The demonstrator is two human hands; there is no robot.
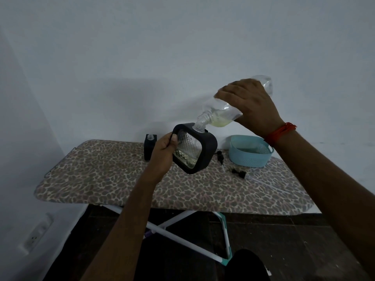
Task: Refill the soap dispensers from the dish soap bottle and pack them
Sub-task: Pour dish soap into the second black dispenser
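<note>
My left hand (162, 153) grips the square black-framed, clear-textured soap dispenser (193, 151), tilted above the leopard-print ironing board (101, 175). My right hand (249, 104) clasps the clear plastic dish soap bottle (221, 112), neck down at the dispenser's mouth, yellowish soap pooled low.

Home room: leopard-print ironing board (101, 175) against bare white wall (142, 47), wall socket (35, 234), dark floor (284, 240).

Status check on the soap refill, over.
Left hand grips dispenser, tilted. Right hand tips dish soap bottle, neck to neck. Second dispenser, pumps, basket wait on board. Nothing obstructing.
</note>
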